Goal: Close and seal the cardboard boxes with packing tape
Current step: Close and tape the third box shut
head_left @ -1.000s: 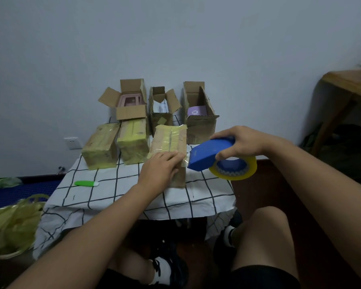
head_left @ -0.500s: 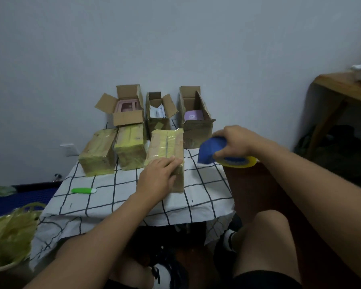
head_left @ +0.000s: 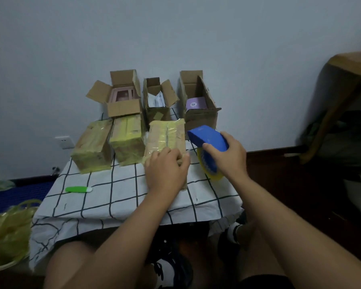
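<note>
A taped cardboard box (head_left: 166, 135) lies on the checked tablecloth (head_left: 117, 197), wrapped in yellowish packing tape. My left hand (head_left: 167, 172) rests on its near end, fingers curled over the top edge. My right hand (head_left: 227, 155) grips a blue tape dispenser (head_left: 208, 136) with a yellow tape roll (head_left: 209, 170) just right of that box. Two more taped boxes (head_left: 92, 147) (head_left: 127, 140) lie to the left. Three open boxes (head_left: 121, 94) (head_left: 156, 99) (head_left: 198, 101) stand behind, against the wall.
A green utility knife (head_left: 78, 189) lies on the cloth at the left. A heap of used yellow tape (head_left: 6, 230) sits on the floor at the lower left. A wooden table (head_left: 350, 65) stands at the right. My knees are under the table's front edge.
My right hand has brought the dispenser down and closer to the right side of the box. My left hand has stayed on the box's near end.
</note>
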